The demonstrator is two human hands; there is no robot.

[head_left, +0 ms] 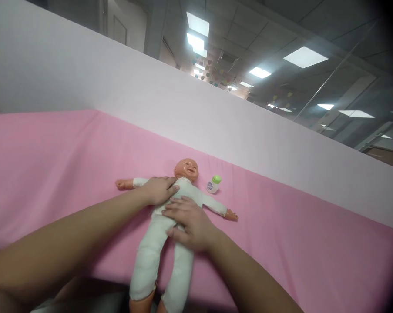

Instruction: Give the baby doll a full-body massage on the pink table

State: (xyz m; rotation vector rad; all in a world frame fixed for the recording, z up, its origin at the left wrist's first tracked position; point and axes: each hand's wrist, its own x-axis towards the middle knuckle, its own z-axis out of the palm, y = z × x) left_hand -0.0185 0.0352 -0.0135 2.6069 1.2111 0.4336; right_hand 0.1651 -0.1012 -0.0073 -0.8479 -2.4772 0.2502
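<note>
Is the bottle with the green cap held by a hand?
No: the left hand and right hand lie on the doll, apart from the bottle.

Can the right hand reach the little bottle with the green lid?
Probably yes. The right hand lies on the doll, close to the bottle; only the doll's arm lies between, and it looks low.

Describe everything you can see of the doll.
The doll lies on its back on pink cloth, arms spread, legs toward the viewer. Its bald head and its hands look like smooth tan plastic, the head shiny. White, seemingly fabric material covers torso, arms and most of the legs; the tan lower legs are cut off by the picture's edge. The person's left hand rests on its upper torso, the right hand on its lower torso.
</note>
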